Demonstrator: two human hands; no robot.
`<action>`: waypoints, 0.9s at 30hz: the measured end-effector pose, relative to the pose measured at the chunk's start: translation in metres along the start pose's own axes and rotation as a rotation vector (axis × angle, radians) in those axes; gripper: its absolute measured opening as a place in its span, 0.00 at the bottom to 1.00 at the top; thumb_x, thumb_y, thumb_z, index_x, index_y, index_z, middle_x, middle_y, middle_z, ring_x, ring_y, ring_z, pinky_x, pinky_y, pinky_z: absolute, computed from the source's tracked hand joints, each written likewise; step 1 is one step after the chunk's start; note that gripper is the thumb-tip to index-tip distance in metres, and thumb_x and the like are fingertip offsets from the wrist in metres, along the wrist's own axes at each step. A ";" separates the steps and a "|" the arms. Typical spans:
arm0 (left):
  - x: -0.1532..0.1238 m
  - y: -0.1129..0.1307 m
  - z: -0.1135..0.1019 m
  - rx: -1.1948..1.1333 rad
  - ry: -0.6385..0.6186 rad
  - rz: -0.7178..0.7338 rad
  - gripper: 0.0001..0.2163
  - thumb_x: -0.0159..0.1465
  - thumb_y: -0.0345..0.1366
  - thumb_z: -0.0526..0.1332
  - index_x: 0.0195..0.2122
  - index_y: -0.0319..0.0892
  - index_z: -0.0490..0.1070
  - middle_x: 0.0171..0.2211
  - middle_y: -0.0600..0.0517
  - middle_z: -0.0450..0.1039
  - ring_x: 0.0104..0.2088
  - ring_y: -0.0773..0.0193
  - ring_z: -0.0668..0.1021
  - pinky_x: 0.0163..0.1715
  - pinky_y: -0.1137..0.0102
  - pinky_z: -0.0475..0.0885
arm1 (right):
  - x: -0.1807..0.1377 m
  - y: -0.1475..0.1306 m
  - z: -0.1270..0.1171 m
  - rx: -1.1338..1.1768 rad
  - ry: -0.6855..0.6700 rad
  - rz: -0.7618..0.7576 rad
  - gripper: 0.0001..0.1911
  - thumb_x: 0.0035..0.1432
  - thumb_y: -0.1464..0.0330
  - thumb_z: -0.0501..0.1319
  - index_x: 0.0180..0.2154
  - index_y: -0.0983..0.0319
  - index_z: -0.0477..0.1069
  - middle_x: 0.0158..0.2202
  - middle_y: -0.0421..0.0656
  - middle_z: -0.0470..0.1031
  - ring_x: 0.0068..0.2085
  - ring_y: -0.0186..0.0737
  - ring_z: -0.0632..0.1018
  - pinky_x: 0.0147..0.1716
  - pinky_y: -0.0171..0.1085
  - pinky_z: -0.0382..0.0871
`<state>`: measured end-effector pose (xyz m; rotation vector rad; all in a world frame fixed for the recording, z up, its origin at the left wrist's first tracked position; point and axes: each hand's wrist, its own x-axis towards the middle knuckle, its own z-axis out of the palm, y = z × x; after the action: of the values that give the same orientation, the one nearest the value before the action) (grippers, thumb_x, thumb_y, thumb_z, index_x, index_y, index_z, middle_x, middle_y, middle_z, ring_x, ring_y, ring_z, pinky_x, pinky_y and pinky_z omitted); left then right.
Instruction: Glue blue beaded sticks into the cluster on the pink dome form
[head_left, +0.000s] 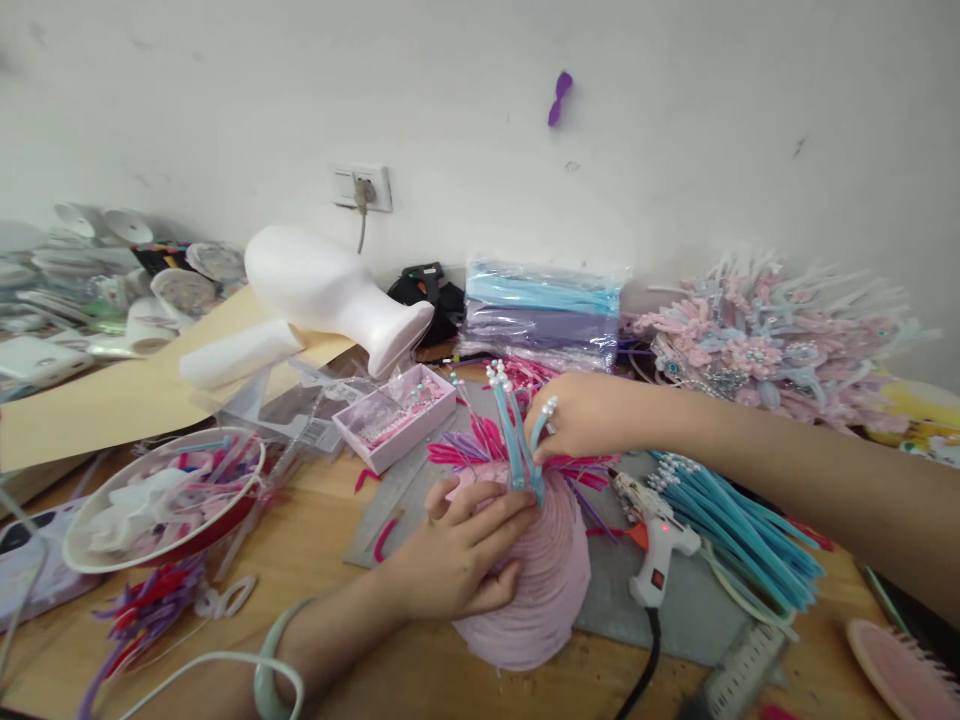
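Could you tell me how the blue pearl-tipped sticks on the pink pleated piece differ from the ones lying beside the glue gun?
The blue sticks on the pink pleated piece stand upright, few, with both hands on them; the loose blue sticks lie flat in a big pile right of the glue gun, untouched. Both are pearl-tipped.

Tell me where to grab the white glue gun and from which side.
Grip the glue gun by its white handle, coming from above on the near side. It lies flat on the grey mat, nozzle pointing up-left toward the pink pleated piece, cord trailing toward the table's near edge.
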<state>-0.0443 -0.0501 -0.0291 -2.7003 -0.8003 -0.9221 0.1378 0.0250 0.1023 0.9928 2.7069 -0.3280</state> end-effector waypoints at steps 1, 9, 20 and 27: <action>0.000 0.000 0.000 0.003 -0.003 0.002 0.16 0.60 0.43 0.52 0.47 0.48 0.69 0.45 0.56 0.73 0.43 0.63 0.69 0.53 0.66 0.45 | -0.002 -0.001 -0.003 0.015 0.005 0.023 0.09 0.49 0.66 0.58 0.30 0.59 0.77 0.29 0.41 0.78 0.29 0.37 0.74 0.28 0.33 0.61; -0.001 0.000 0.001 0.038 0.022 0.019 0.16 0.60 0.43 0.52 0.47 0.48 0.69 0.45 0.55 0.74 0.45 0.62 0.68 0.54 0.64 0.44 | -0.017 -0.006 -0.013 0.072 0.188 0.200 0.25 0.51 0.49 0.54 0.24 0.63 0.75 0.20 0.43 0.72 0.22 0.34 0.68 0.24 0.34 0.54; -0.001 0.001 0.002 0.046 0.027 0.037 0.17 0.60 0.43 0.54 0.48 0.46 0.68 0.45 0.58 0.74 0.45 0.66 0.68 0.57 0.66 0.36 | -0.031 0.003 -0.011 0.167 0.285 0.363 0.23 0.50 0.50 0.55 0.26 0.63 0.74 0.21 0.41 0.72 0.22 0.32 0.67 0.22 0.32 0.52; 0.001 0.001 0.000 0.033 -0.001 0.024 0.17 0.60 0.44 0.53 0.49 0.47 0.68 0.46 0.56 0.73 0.45 0.64 0.68 0.55 0.65 0.40 | -0.033 0.007 -0.006 0.202 0.284 0.365 0.22 0.51 0.51 0.55 0.26 0.64 0.74 0.20 0.40 0.71 0.21 0.31 0.65 0.22 0.33 0.52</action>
<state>-0.0432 -0.0503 -0.0284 -2.6761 -0.7742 -0.8946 0.1659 0.0124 0.1166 1.6763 2.6899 -0.4219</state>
